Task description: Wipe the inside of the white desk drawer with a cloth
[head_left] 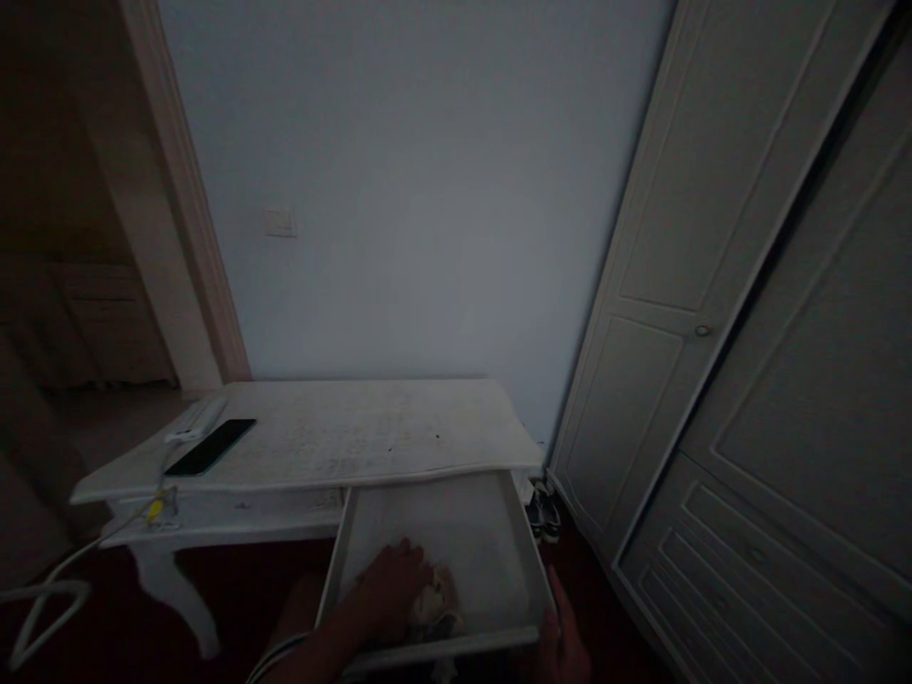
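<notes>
Garment edge (276, 655): dark, pale stripes; hands (403, 575) bare.

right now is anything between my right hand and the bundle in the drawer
Yes, the drawer's right wall: the right hand is outside it, the bundle inside. Nothing visible stands between the left hand and the bundle.

- Left hand (399, 581): one, back upward, fingers partly shadowed.
- Left forearm (329, 644): one, slanting from below.
- Right hand (562, 638): one, dim, finger pointing upward.
</notes>
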Action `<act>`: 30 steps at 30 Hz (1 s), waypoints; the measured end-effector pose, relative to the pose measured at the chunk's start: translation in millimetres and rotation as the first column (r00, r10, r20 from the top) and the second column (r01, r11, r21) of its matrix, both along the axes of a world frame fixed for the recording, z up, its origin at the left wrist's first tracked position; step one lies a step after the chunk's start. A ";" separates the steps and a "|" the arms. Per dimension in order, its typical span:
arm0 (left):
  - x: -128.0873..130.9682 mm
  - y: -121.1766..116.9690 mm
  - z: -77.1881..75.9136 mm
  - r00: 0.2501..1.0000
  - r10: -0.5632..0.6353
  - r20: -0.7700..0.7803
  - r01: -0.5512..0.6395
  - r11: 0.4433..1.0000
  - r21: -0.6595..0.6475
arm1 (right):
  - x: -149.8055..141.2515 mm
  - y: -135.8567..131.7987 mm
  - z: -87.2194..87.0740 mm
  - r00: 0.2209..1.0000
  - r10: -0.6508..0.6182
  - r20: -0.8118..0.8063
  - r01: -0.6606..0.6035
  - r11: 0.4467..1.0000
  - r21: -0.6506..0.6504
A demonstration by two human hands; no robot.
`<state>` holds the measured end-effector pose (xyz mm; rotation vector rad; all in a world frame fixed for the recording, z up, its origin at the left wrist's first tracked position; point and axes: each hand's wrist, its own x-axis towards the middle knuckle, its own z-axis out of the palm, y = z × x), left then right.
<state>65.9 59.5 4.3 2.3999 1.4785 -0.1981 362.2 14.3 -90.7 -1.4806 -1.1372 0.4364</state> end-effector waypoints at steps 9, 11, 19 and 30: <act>104.0 26.7 -4.1 0.971 -0.207 0.120 0.185 0.967 0.174 | 2.3 -1.4 -6.5 0.999 0.050 0.013 -0.050 0.999 0.009; 117.3 40.3 -8.7 0.979 -0.149 0.139 0.126 0.979 0.161 | 4.4 -0.8 -9.4 0.999 0.044 0.025 -0.044 0.999 0.013; 86.1 91.0 1.7 0.972 0.166 0.164 -0.198 0.960 0.199 | 7.3 -2.5 -14.8 0.996 0.084 0.012 -0.084 0.995 0.045; -32.1 73.1 19.1 0.882 0.469 0.049 -0.468 0.859 0.209 | 12.7 -3.9 -10.1 0.985 0.170 -0.027 -0.170 0.985 0.016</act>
